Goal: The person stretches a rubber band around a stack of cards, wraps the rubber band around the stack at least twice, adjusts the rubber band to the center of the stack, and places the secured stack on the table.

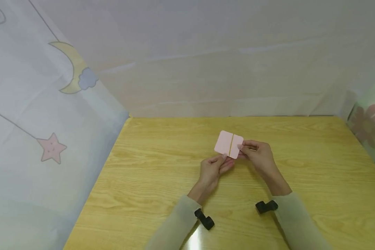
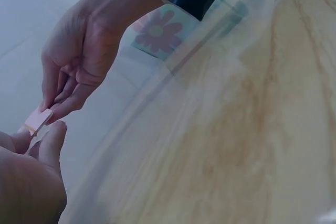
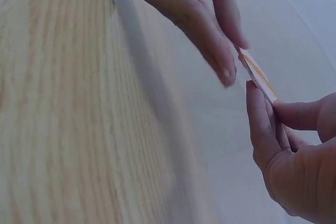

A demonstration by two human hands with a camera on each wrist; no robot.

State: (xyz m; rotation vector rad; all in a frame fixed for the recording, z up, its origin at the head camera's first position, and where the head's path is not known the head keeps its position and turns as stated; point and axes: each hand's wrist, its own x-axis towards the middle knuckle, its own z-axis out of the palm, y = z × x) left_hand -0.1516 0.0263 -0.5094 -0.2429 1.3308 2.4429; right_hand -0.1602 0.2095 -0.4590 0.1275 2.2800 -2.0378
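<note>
Soft even light, glare at bottom of table [image 1: 193, 239]; wrist views blurry, head view sharp.

1 pink card [image 1: 228, 144], 2 hands, 1 table [image 1: 315, 166].

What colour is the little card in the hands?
Pale pink card with a yellowish-brown band across it, clearest in the head view.

Wooden table [image 1: 162, 180], moon-and-star curtain [image 1: 50, 114]
</note>
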